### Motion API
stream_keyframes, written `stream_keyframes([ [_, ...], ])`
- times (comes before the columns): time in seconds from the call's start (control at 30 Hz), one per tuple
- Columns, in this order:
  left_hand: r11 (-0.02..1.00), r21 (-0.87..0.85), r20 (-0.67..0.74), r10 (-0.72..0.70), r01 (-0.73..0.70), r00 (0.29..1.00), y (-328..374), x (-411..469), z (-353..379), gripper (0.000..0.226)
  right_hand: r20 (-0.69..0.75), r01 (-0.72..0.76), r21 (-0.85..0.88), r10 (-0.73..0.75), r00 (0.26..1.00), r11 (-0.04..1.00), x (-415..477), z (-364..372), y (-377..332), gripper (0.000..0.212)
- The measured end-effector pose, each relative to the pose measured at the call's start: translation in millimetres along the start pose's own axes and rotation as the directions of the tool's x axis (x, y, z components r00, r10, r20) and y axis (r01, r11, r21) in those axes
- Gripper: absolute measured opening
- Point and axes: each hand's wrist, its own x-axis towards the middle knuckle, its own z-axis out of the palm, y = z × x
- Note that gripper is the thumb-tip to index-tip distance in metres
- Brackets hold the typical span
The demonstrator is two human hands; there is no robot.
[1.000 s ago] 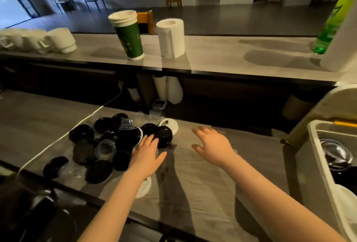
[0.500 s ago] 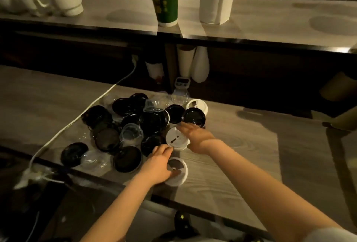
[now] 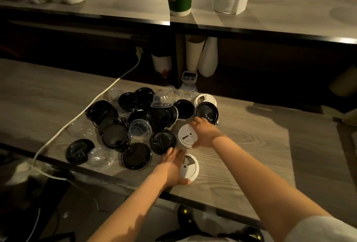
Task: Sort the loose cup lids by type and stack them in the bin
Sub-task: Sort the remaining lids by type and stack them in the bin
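Dim wood-grain counter (image 3: 251, 145) — black lids (image 3: 136, 156), 2 white lids (image 3: 186, 136) in grip

Hands on two white lids.
Left hand (image 3: 172, 167) holds the near lid (image 3: 191, 166); right hand (image 3: 204, 135) grips the far lid (image 3: 185, 135), beside a pile (image 3: 135, 123) of black and clear lids.
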Motion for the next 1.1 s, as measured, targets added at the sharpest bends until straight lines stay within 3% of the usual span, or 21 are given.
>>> stream_keyframes([
  [0.07, 0.998, -0.058, 0.001, -0.019, 0.019, 1.0, 2.2, -4.3, -4.4, 0.1, -0.034, -0.009, 0.053, 0.011, 0.999, 0.999, -3.9, -0.4, 3.3, 0.091],
  [0.17, 0.996, -0.08, -0.157, 0.018, -0.031, 0.987, 4.2, -9.1, -12.6, 0.095, -0.153, -0.007, 0.267, 0.049, 0.987, 0.964, -11.0, -6.5, 8.3, 0.091],
  [0.33, 0.977, -0.205, -0.406, -0.034, -0.055, 0.913, 6.2, -6.7, -39.6, 0.092, -0.289, 0.055, 0.729, 0.235, 0.928, 0.682, -26.4, -36.4, 12.7, 0.084],
  [0.47, 0.862, -0.504, -0.491, -0.229, -0.06, 0.841, 12.1, 3.3, -71.6, 0.096, -0.36, 0.18, 0.8, 0.219, 0.907, 0.572, -44.1, -55.9, 13.1, 0.082],
  [0.53, 0.706, -0.703, -0.447, -0.338, -0.091, 0.828, 14.3, 8.2, -84.7, 0.094, -0.359, 0.226, 0.83, 0.178, 0.916, 0.51, -50.4, -60.9, 11.7, 0.084],
  [0.6, 0.437, -0.879, -0.369, -0.374, -0.19, 0.85, 13.6, 13.1, -91.1, 0.084, -0.337, 0.251, 0.864, 0.13, 0.933, 0.436, -54.9, -63.6, 9.4, 0.084],
  [0.67, 0.201, -0.939, -0.337, -0.371, -0.28, 0.865, 14.1, 15.1, -91.9, 0.057, -0.324, 0.262, 0.873, 0.088, 0.942, 0.411, -56.9, -63.2, 7.2, 0.082],
  [0.73, 0.099, -0.939, -0.341, -0.379, -0.329, 0.86, 18.6, 12.2, -93.6, 0.031, -0.322, 0.278, 0.847, 0.022, 0.946, 0.453, -57.5, -62.0, 2.2, 0.08],
  [0.87, -0.29, -0.881, -0.249, -0.389, -0.375, 0.887, 28.2, 0.0, -102.8, 0.014, -0.34, 0.311, 0.74, -0.067, 0.938, 0.596, -55.5, -55.3, -8.6, 0.082],
  [0.93, -0.288, -0.878, -0.272, -0.357, -0.382, 0.894, 24.9, -4.1, -102.2, 0.02, -0.366, 0.33, 0.67, -0.091, 0.926, 0.665, -55.0, -50.0, -13.0, 0.086],
  [1.03, -0.058, -0.912, -0.369, -0.313, -0.405, 0.875, 17.7, -5.3, -93.7, 0.029, -0.393, 0.338, 0.643, -0.082, 0.916, 0.688, -54.9, -44.5, -18.3, 0.088],
  [1.1, 0.009, -0.911, -0.397, -0.295, -0.413, 0.869, 12.0, -5.4, -87.2, 0.031, -0.388, 0.342, 0.634, -0.097, 0.917, 0.693, -53.4, -43.6, -20.5, 0.087],
])
